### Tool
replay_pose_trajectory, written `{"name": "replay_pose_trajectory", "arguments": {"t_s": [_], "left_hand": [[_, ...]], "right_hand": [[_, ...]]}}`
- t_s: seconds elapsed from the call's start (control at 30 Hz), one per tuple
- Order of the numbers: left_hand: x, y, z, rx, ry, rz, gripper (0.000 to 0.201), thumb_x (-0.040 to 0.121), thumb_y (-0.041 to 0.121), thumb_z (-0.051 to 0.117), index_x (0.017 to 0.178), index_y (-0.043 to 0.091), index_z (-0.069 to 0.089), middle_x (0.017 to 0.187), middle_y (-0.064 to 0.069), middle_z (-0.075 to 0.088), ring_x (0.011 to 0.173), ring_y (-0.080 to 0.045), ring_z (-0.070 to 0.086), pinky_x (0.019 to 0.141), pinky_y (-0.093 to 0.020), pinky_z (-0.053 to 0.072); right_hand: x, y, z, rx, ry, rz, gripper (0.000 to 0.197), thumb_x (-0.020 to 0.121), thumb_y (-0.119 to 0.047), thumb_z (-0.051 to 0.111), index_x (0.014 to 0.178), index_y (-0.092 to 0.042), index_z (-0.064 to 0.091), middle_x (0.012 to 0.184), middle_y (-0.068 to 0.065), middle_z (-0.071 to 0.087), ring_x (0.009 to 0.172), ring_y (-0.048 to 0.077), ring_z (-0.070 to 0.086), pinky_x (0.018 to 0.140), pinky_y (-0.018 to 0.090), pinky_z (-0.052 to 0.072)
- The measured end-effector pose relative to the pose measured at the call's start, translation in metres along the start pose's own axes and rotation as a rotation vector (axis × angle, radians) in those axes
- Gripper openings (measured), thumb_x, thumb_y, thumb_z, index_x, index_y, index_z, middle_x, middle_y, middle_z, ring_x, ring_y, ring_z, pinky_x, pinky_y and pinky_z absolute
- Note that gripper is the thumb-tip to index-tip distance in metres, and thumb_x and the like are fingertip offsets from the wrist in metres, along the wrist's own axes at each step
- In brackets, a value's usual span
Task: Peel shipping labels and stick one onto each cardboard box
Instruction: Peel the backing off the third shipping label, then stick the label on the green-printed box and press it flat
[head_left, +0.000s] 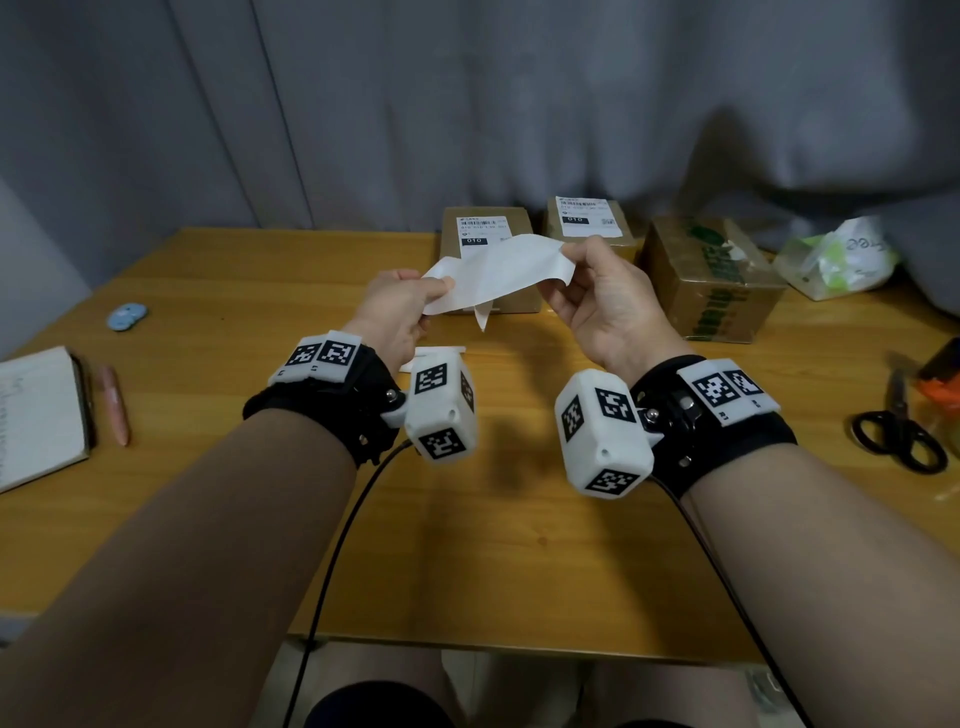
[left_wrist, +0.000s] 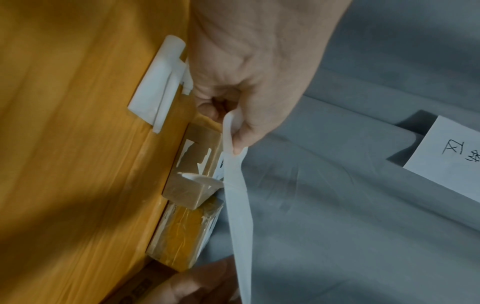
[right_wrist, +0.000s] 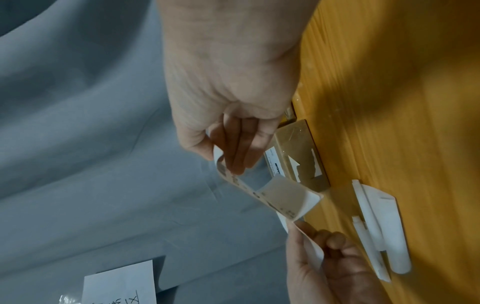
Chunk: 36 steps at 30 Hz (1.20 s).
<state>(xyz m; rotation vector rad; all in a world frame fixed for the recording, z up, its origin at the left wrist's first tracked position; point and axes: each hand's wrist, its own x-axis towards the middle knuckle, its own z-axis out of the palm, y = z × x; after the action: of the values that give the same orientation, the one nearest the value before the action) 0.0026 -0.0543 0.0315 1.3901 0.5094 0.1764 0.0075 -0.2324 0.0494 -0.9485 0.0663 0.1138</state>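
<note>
Both hands hold one white shipping label (head_left: 498, 275) in the air above the table, with a pointed flap hanging from its lower edge. My left hand (head_left: 441, 286) pinches its left end and my right hand (head_left: 569, 254) pinches its right end. In the left wrist view the left hand (left_wrist: 231, 127) grips the sheet (left_wrist: 239, 205). In the right wrist view the right hand (right_wrist: 228, 158) holds the curled label (right_wrist: 280, 197), print showing. Behind it stand two cardboard boxes (head_left: 485, 218) (head_left: 592, 228), each with a label on top. A third box (head_left: 717, 280) with green print stands to the right.
A small stack of white label sheets (head_left: 436, 353) lies under my left wrist. At the left are a notebook (head_left: 36, 410), a pen (head_left: 114, 405) and blue discs (head_left: 127, 317). At the right are scissors (head_left: 898, 436) and a plastic bag (head_left: 836, 260). A grey curtain hangs behind.
</note>
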Motion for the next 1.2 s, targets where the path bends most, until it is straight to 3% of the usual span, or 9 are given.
{"name": "replay_pose_trajectory", "arguments": {"t_s": [0.1,0.3,0.5,0.63,0.77,0.9,1.07,1.13,1.2], "left_hand": [[0.000,-0.002,-0.004,0.056,0.042,0.013,0.035,0.081,0.013,0.069,0.107,0.014,0.045,0.091,-0.001,0.054,0.072,-0.012,0.049,0.056,-0.021,0.040],[0.000,-0.005,-0.010,0.167,0.136,0.107,0.033,0.086,0.012,0.062,0.110,0.018,0.040,0.085,0.005,0.047,0.068,-0.007,0.045,0.054,-0.023,0.041],[0.002,-0.008,-0.020,0.471,0.200,0.399,0.032,0.088,0.006,0.053,0.117,0.010,0.041,0.095,-0.002,0.047,0.071,-0.009,0.046,0.039,-0.011,0.040],[0.007,-0.011,-0.028,0.654,0.242,0.484,0.029,0.087,0.008,0.049,0.115,0.013,0.041,0.095,-0.004,0.050,0.073,-0.017,0.049,0.055,-0.023,0.039],[0.010,-0.013,-0.034,0.789,0.269,0.513,0.026,0.085,0.010,0.049,0.110,0.016,0.042,0.094,-0.011,0.058,0.086,-0.030,0.056,0.071,-0.040,0.049],[0.014,-0.016,-0.045,0.871,0.329,0.476,0.026,0.087,0.011,0.046,0.113,0.013,0.042,0.101,-0.015,0.060,0.093,-0.034,0.054,0.076,-0.041,0.045],[0.012,-0.020,-0.048,0.632,0.231,0.421,0.033,0.092,0.016,0.051,0.121,0.007,0.041,0.109,-0.011,0.056,0.080,-0.021,0.053,0.064,-0.025,0.041],[0.008,-0.017,-0.038,0.567,0.167,0.433,0.035,0.094,0.021,0.052,0.123,0.006,0.041,0.107,-0.008,0.052,0.069,-0.009,0.050,0.048,-0.009,0.040],[0.005,-0.016,-0.027,0.583,0.104,0.432,0.038,0.094,0.025,0.052,0.125,0.005,0.040,0.103,-0.004,0.049,0.066,-0.002,0.045,0.044,-0.004,0.038]], "right_hand": [[0.001,0.000,-0.001,0.002,0.005,0.000,0.008,0.084,-0.002,0.060,0.091,-0.005,0.060,0.083,0.010,0.070,0.081,0.019,0.068,0.071,0.028,0.059],[0.000,-0.002,-0.001,0.004,0.003,-0.009,0.009,0.084,-0.002,0.060,0.092,-0.005,0.061,0.079,0.008,0.071,0.076,0.018,0.068,0.069,0.027,0.058],[-0.001,-0.004,-0.003,-0.012,0.006,-0.025,0.009,0.084,-0.003,0.060,0.092,-0.006,0.061,0.080,0.007,0.070,0.076,0.017,0.067,0.064,0.026,0.057],[-0.002,-0.003,-0.003,-0.047,-0.008,-0.029,0.007,0.085,-0.003,0.060,0.090,-0.007,0.061,0.086,0.009,0.070,0.082,0.019,0.066,0.064,0.025,0.057],[-0.004,0.001,-0.002,-0.043,-0.045,-0.035,0.007,0.086,-0.002,0.058,0.083,-0.007,0.061,0.085,0.009,0.070,0.084,0.020,0.066,0.071,0.027,0.059],[-0.005,-0.003,-0.004,0.154,-0.049,-0.030,0.007,0.089,0.000,0.054,0.094,-0.002,0.058,0.096,0.015,0.067,0.090,0.025,0.066,0.070,0.032,0.061],[-0.002,-0.015,-0.013,0.075,-0.013,-0.065,0.014,0.088,0.000,0.054,0.102,-0.001,0.058,0.110,0.018,0.063,0.100,0.026,0.064,0.067,0.029,0.059],[-0.003,-0.015,-0.013,0.034,-0.025,-0.060,0.012,0.089,-0.002,0.054,0.099,-0.003,0.059,0.105,0.016,0.064,0.098,0.026,0.064,0.072,0.032,0.060],[-0.003,-0.014,-0.013,0.010,-0.035,-0.045,0.010,0.089,-0.004,0.054,0.098,-0.004,0.059,0.100,0.015,0.065,0.097,0.027,0.064,0.079,0.036,0.059]]}}
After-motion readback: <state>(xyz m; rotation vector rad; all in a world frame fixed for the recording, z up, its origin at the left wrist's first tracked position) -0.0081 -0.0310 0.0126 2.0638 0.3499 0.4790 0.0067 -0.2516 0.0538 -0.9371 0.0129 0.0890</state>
